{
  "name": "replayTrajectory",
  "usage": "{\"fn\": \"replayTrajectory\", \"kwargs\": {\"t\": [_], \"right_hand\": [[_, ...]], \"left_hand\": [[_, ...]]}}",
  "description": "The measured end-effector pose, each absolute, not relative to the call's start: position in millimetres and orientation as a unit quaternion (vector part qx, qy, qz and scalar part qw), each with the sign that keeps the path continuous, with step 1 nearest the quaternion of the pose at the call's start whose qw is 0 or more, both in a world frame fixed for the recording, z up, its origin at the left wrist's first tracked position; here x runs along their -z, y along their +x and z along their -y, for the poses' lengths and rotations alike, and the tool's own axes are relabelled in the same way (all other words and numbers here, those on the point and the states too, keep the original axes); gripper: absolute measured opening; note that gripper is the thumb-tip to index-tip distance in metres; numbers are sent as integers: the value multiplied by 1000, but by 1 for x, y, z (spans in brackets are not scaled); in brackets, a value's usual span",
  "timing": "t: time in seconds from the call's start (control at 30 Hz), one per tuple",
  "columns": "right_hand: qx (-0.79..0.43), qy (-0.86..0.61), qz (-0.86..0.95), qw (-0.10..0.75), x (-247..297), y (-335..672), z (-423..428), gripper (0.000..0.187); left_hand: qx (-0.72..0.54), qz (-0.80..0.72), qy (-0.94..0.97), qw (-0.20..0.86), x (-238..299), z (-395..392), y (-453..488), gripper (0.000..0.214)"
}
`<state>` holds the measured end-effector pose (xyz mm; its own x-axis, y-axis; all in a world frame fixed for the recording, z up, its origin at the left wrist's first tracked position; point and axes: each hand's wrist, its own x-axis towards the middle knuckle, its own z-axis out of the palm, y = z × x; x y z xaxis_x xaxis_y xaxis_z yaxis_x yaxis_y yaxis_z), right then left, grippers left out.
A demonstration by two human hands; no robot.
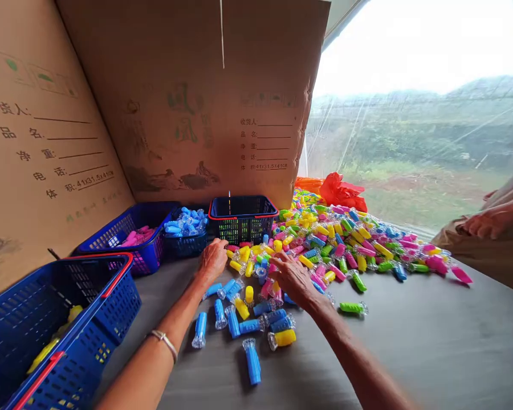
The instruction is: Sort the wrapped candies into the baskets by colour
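Small plastic pieces shaped like toy torches, with clear flared ends, lie in a mixed-colour heap (325, 242) on the grey table (431, 336). My left hand (214, 259) is at the heap's left edge, its fingers curled beside pink and yellow pieces; whatever they grip is hidden. Over the near left part of the heap reaches my right hand (291, 276), palm down with fingers apart, touching pieces. Between and below my hands lie several blue pieces (252, 361) and a few yellow ones (285, 337), loose on the table.
A blue basket (119, 302) with yellow pieces stands at left. Behind it are a basket (154, 253) with pink pieces, a container (186, 245) of blue ones and a dark basket (243, 228). Cardboard (196, 102) walls the back. A person's hand (491, 222) rests at right.
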<state>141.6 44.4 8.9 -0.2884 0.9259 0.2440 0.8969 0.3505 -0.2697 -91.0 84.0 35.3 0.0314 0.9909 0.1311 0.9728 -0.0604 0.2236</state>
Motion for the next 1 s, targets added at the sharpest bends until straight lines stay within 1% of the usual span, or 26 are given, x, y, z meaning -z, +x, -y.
{"fn": "replayTrajectory", "kwargs": {"t": [0.07, 0.17, 0.3, 0.37, 0.43, 0.53, 0.6, 0.67, 0.73, 0.87, 0.9, 0.93, 1.0], "right_hand": [[-67, -573, 796, 183, -8, 137, -39, 32], [-105, -572, 787, 207, -5, 134, -31, 27], [-154, -550, 769, 288, 1, 137, -30, 20], [-192, -531, 749, 346, 5, 141, -33, 15], [-232, -512, 706, 431, 8, 146, -37, 13], [-296, -495, 591, 565, 9, 153, -41, 26], [-341, -494, 521, 606, 5, 153, -39, 34], [-383, -491, 496, 606, -4, 146, -35, 37], [-416, -473, 514, 582, -16, 129, -29, 34], [-466, -400, 600, 512, -56, 59, -27, 31], [-466, -380, 620, 504, -68, 35, -31, 31], [-459, -359, 640, 501, -81, 9, -38, 32], [-439, -319, 671, 505, -104, -43, -58, 32]], "left_hand": [[-108, -678, 726, 37, -34, -104, -87, 37], [-75, -670, 737, 45, -27, -123, -77, 33], [-50, -690, 720, 55, -19, -133, -73, 30], [-46, -706, 703, 64, -16, -132, -77, 27], [-50, -720, 688, 75, -13, -127, -84, 24], [-72, -731, 672, 92, -10, -111, -96, 18], [-98, -736, 661, 104, -8, -96, -103, 15], [-134, -742, 646, 116, -7, -81, -109, 11], [-181, -750, 624, 125, -9, -64, -116, 10], [-289, -761, 564, 140, -15, -25, -129, 28], [-320, -758, 545, 162, -16, -15, -131, 32], [-363, -747, 517, 207, -18, -4, -133, 34], [-478, -690, 413, 354, -21, 14, -134, 37]]}}
